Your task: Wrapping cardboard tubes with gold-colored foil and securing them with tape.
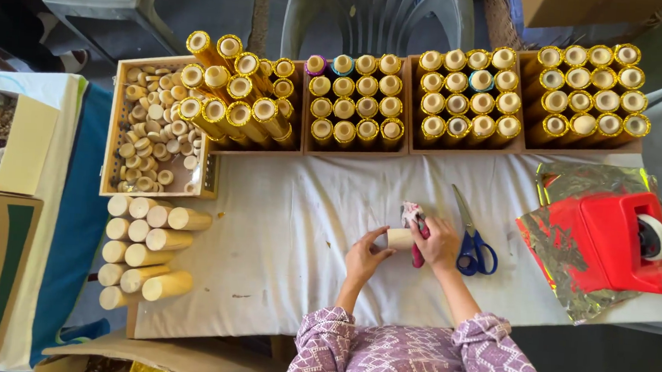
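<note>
A: Start close. What's nearest the cam?

B: Purple-and-white patterned sleeves (419,363) at the bottom edge, both forearms reaching up over a white cloth-covered table (296,238).

A: Hands?

B: Left hand (363,258) has fingers curled round the end of a short pale wooden cylinder (399,238), pinching it from the left. Right hand (437,242) is closed on a pink-handled tool (418,242) w/ a crumpled bit of red-and-silver foil (411,213) at its top end; tool touches the cylinder's right side. Can't tell exactly what kind of tool.

A: So the cylinder sits where?

B: Mid-table, btwn the two hands, just above the cloth.

A: Next to that?

B: Blue-handled scissors (473,242) lying just right of the right hand, blades pointing away. Further right, a red tape dispenser (615,237) resting on a crinkled sheet of red and silver foil (572,296).

A: Left side?

B: Stack of plain pale wooden tubes (148,247) lying on their sides near the table's left edge. Above them an open wooden box of small pale wooden rings (152,131).

A: Far end?

B: Row of trays packed w/ upright gold-wrapped tubes (462,94), approx. four groups; the leftmost group (236,94) leans over, the rest stand straight. Behind them a grey plastic chair (378,14).
</note>
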